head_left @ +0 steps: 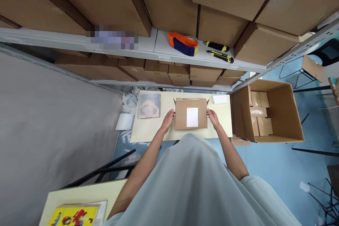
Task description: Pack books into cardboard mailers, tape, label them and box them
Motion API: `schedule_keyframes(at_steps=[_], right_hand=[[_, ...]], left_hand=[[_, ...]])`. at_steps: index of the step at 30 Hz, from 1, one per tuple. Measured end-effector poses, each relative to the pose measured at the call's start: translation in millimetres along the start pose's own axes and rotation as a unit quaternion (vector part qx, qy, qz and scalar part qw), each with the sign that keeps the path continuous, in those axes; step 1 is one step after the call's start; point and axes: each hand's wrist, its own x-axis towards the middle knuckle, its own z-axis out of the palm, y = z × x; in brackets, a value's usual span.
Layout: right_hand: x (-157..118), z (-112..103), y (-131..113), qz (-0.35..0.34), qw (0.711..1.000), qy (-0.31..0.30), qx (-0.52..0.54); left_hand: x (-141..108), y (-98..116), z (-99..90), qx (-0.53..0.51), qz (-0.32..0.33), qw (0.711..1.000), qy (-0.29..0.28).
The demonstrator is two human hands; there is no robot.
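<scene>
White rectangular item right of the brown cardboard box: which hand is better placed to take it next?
Probably the right hand: it is nearer the item; the left hand is across the box.

Grey wall [53, 123], blue floor [267, 169], pale yellow table [219, 123], metal shelving [148, 45]

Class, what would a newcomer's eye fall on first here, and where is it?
Probably the brown carton with its white label, near the middle of the cream table, with the left hand and right hand at its sides. Next might come the orange tape dispenser, bright on the pale shelf above, left of two cutters. The large open box holding smaller cartons, right of the table, also stands out.
</scene>
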Motion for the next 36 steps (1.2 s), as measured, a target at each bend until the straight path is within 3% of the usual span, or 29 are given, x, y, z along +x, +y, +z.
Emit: schedule_keyframes(at_steps=[3,8,13,19,22,25,27,30,36], right_hand=[[-11,-5,-19,-0.010,1.000,-0.017,0.004],[-51,-28,-35,-0.050,0.997,0.005,0.055],[-71,-38,-16,-0.066,0.998,-0.005,0.019],[-72,-35,9,0.003,1.000,-0.017,0.002],[-79,-39,-6,-0.048,0.998,0.039,-0.025],[-92,-43,-32,-0.165,0.979,0.086,-0.086],[-97,-43,-47,-0.220,0.968,0.044,-0.115],[-95,-39,-53,-0.239,0.956,-0.050,-0.165],[-78,-35,-23,-0.198,0.942,-0.064,-0.264]], left_hand=[[-8,23,-3.8,-0.050,-0.043,0.998,-0.010],[-39,36,-20.7,-0.092,-0.011,0.995,0.038],[-61,21,-26.6,-0.090,-0.004,0.995,0.043],[-61,-1,-14.8,-0.055,-0.063,0.996,0.039],[-66,6,-18.8,0.009,-0.013,0.992,0.128],[-80,28,-26.2,0.111,0.106,0.968,0.197],[-91,45,-27.7,0.155,0.172,0.954,0.190],[-100,60,-22.4,0.183,0.207,0.950,0.144],[-101,39,-12.7,0.200,0.150,0.961,0.118]])
